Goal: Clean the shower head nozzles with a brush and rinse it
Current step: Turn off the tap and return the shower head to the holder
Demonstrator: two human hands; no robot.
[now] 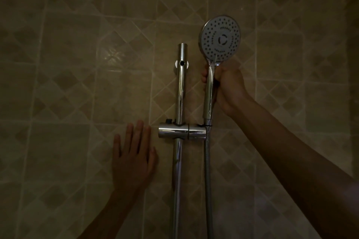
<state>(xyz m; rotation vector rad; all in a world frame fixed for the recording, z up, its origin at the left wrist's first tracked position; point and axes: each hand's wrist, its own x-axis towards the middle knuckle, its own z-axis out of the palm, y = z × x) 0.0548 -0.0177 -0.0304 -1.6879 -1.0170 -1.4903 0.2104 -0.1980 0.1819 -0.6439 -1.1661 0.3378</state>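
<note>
While the left hand [134, 153] lies flat, fingers straight, on the wall [68, 64], the right hand [227, 87] grips one upright shower head [219, 39], face outward, beside one rail [180, 91].

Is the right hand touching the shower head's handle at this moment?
Touching. The head view shows the right hand wrapped around the chrome handle of the shower head, its fingers curling out from behind on the handle's left.

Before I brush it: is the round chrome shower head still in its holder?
Still in: round chrome shower head handle base sits in chrome holder; right hand grips the handle.
</note>
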